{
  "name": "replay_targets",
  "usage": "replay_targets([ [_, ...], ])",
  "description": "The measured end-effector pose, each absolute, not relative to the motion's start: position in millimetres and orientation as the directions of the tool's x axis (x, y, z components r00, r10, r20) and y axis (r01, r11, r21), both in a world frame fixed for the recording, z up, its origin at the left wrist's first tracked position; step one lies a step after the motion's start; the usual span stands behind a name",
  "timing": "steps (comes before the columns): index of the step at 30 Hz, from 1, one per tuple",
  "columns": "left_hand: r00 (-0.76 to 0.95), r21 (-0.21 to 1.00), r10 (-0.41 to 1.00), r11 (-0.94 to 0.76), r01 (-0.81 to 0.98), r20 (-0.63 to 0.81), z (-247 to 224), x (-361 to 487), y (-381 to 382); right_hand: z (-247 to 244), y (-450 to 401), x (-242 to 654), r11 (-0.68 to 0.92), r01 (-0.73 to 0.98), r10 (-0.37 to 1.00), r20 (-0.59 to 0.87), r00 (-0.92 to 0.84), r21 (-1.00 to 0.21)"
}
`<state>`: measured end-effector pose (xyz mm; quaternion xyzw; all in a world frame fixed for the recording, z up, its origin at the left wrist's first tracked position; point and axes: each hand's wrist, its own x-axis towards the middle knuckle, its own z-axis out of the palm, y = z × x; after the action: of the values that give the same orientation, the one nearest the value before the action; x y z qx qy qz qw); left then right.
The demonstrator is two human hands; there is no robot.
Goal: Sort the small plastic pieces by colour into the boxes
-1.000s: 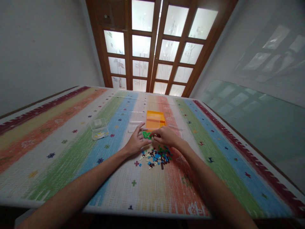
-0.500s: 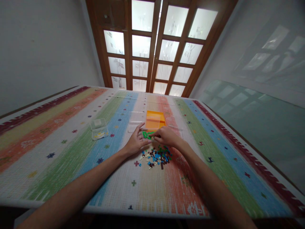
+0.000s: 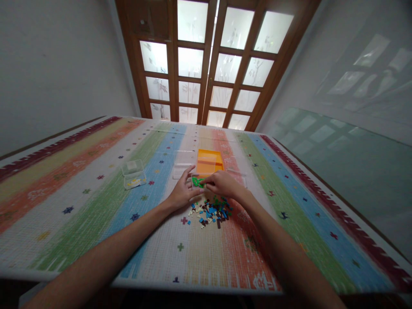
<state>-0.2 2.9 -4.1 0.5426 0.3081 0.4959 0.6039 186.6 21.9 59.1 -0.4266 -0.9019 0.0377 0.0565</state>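
A small clear plastic box (image 3: 195, 187) with green toy bricks (image 3: 197, 183) inside sits in front of me. My left hand (image 3: 182, 194) is around its left side, thumb along the near edge and fingers toward the far side. Over the box's right part, my right hand (image 3: 223, 183) reaches in with its fingers drawn together at the green bricks; whatever is between the fingertips is hidden. Just nearer to me lies a loose pile of blue, brown, cream and green toy bricks (image 3: 210, 211).
Behind my hands stands an orange divided tray (image 3: 210, 152), with a clear open case (image 3: 180, 158) beside it. Farther left, an open clear box (image 3: 134, 182) holds yellow and white pieces. A striped tablecloth (image 3: 154, 253) covers the table.
My right hand's fingers have shifted slightly left within the box, over the green bricks. My left hand stays at the box's side.
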Motion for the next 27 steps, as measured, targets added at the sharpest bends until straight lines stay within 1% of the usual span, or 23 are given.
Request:
replay_targets([
  [8, 0.312, 0.963, 0.939, -0.063, -0.261, 0.146, -4.0, 0.8, 2.6, 60.1, 19.8, 188.6, 0.627, 0.763, 0.778, 0.089, -0.621, -0.155],
  [13, 0.322, 0.958, 0.931, -0.082, -0.275, 0.172, -3.1, 0.6, 2.8, 62.9, 19.5, 186.8, 0.583, 0.804, 0.812, 0.126, -0.570, -0.119],
  [19, 0.330, 0.953, 0.925, -0.094, -0.286, 0.191, -2.2, 0.9, 2.5, 59.6, 20.8, 184.7, 0.555, 0.829, 0.832, 0.082, -0.549, -0.071],
  [24, 0.320, 0.956, 0.930, -0.092, -0.278, 0.183, -3.9, 0.6, 3.2, 58.3, 20.3, 185.9, 0.558, 0.826, 0.830, 0.070, -0.553, -0.078],
  [27, 0.325, 0.951, 0.924, -0.105, -0.291, 0.202, -5.0, 0.2, 3.8, 60.9, 19.6, 188.1, 0.557, 0.824, 0.830, 0.106, -0.548, -0.102],
])
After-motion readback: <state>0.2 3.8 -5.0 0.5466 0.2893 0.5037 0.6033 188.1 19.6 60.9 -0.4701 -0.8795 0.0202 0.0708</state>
